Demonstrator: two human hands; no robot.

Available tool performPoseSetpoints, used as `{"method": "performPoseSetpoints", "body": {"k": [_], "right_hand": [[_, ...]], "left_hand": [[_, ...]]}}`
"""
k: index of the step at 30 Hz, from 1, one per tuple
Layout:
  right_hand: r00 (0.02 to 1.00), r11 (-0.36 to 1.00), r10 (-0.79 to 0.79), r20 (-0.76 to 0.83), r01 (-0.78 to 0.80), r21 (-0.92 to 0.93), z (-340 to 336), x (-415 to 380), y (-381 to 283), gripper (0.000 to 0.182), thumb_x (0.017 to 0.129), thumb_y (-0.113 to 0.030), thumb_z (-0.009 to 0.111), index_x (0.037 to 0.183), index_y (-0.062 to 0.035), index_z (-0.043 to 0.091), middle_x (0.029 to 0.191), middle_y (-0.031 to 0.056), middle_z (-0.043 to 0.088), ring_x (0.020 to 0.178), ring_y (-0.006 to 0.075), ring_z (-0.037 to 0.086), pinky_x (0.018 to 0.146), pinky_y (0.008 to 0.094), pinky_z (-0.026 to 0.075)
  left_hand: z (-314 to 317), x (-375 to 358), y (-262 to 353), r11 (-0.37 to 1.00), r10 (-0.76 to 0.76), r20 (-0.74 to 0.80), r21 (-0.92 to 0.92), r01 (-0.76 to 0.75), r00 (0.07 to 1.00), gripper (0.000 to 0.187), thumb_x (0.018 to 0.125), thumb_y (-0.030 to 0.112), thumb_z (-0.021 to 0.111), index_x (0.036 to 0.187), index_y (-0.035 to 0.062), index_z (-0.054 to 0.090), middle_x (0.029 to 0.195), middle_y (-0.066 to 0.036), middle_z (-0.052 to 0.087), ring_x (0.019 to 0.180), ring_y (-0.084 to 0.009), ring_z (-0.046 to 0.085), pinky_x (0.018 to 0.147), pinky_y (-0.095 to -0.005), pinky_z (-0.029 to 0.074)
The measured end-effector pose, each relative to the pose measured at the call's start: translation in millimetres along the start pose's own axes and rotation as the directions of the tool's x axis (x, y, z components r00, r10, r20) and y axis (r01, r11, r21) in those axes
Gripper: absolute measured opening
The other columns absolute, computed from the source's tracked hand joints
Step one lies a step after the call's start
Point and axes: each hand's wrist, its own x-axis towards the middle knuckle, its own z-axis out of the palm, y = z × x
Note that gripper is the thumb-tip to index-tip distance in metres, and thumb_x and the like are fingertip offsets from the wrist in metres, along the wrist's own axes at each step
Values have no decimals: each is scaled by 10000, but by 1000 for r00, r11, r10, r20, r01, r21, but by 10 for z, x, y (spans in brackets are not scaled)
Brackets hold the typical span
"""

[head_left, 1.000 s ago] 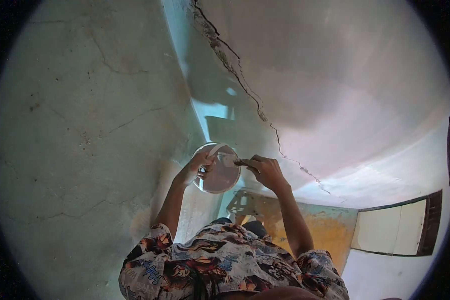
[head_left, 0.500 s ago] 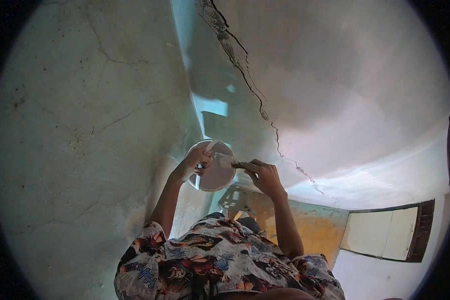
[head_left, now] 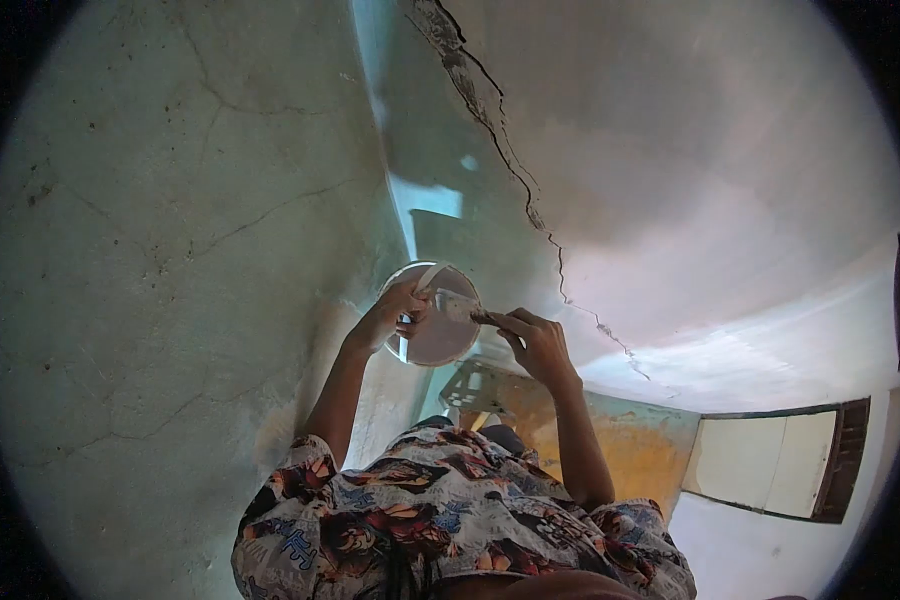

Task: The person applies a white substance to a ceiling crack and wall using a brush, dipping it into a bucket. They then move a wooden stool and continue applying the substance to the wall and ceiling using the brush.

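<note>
A round white bucket [head_left: 443,362] hangs in front of my body, holding a smooth greyish-pink paste. The fingers of my left hand [head_left: 394,316] are curled round its pale strap-like handle [head_left: 428,277] at the left side of the rim. From the right, my right hand [head_left: 538,345] pinches the short handle of a putty knife [head_left: 456,304]. Its wide flat blade lies over the mouth of the bucket, overlapping the paste in this view, with some material smeared near the handle end.
A long jagged crack [head_left: 526,190] runs down the pale wall ahead, widest at the top. The greenish wall [head_left: 170,330] on my left has finer cracks. Behind and below are a grey perforated chair back [head_left: 467,388], a yellow-orange wall patch [head_left: 635,465] and a framed window [head_left: 770,465].
The bucket and both hands sit slightly higher and farther right in view, as the wall has shifted a little too. The blade's angle over the bucket differs slightly.
</note>
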Motion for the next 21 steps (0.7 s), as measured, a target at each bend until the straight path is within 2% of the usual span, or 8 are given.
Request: {"method": "performPoseSetpoints", "body": {"k": [5, 6, 9, 13, 14, 17, 19, 21], "right_hand": [[997, 998, -46, -67, 44, -34, 108, -199, -19, 282, 799, -59, 605, 1071, -132, 633, 849, 64, 610, 637, 246, 595, 538, 359, 480], [1000, 1000, -2, -17, 2, -8, 118, -260, -17, 402, 736, 5, 571, 1122, -106, 581, 934, 97, 595, 766, 273, 609, 607, 379, 499], [999, 1000, -12, -43, 11, -26, 87, -352, -25, 410, 732, 16, 571, 1128, -91, 572, 950, 109, 595, 786, 277, 610, 609, 379, 505], [992, 996, 70, -104, -65, 53, 108, -470, -14, 412, 753, 22, 558, 1150, -88, 557, 997, 145, 586, 710, 313, 617, 588, 389, 514], [995, 999, 36, -89, -37, -11, 180, -498, 14, 394, 771, 4, 550, 1154, -87, 549, 1007, 152, 585, 676, 319, 617, 568, 393, 515], [976, 999, 38, -215, -34, 26, 187, -506, -143, 247, 791, -2, 592, 1031, -56, 616, 926, 123, 600, 590, 283, 597, 502, 374, 478], [981, 993, 117, -156, -111, 49, 231, -533, -142, 264, 793, -5, 592, 1050, -58, 613, 933, 125, 602, 604, 291, 602, 515, 373, 484], [988, 998, 45, -145, -51, -40, 307, -560, -56, 293, 796, -16, 594, 1080, -85, 609, 935, 125, 605, 620, 296, 608, 524, 375, 490]], "left_hand": [[46, 50, 82, 1000, -1, 46, -11, 2, 999, 124, 802, 164, 469, 774, 127, 354, 612, 36, 334, 452, -45, 299, 387, -203, 204], [70, 67, 86, 999, 8, 28, -49, -7, 1000, 128, 812, 161, 472, 788, 132, 350, 618, 38, 332, 450, -42, 282, 390, -199, 203], [177, 24, 198, 991, 39, -46, -124, -44, 998, 128, 816, 160, 476, 799, 135, 351, 624, 40, 328, 452, -38, 268, 393, -199, 205], [148, -22, 196, 981, 82, -46, -173, -89, 996, 123, 807, 173, 485, 799, 147, 366, 617, 48, 320, 454, -38, 271, 397, -195, 211], [63, 2, 132, 980, 97, -25, -172, -100, 995, 123, 803, 181, 488, 771, 141, 377, 610, 49, 327, 449, -37, 286, 395, -196, 219], [43, 38, 106, 984, 61, -20, -168, -64, 998, 116, 804, 180, 484, 751, 132, 392, 607, 47, 351, 449, -38, 313, 395, -197, 243], [-18, 72, 42, 998, 45, -108, -46, -50, 993, 108, 802, 176, 486, 743, 130, 408, 608, 47, 372, 450, -39, 331, 400, -199, 267], [32, 32, 108, 997, 47, -123, -47, -53, 991, 85, 802, 171, 488, 769, 131, 422, 610, 50, 380, 458, -40, 344, 409, -198, 282]]}}
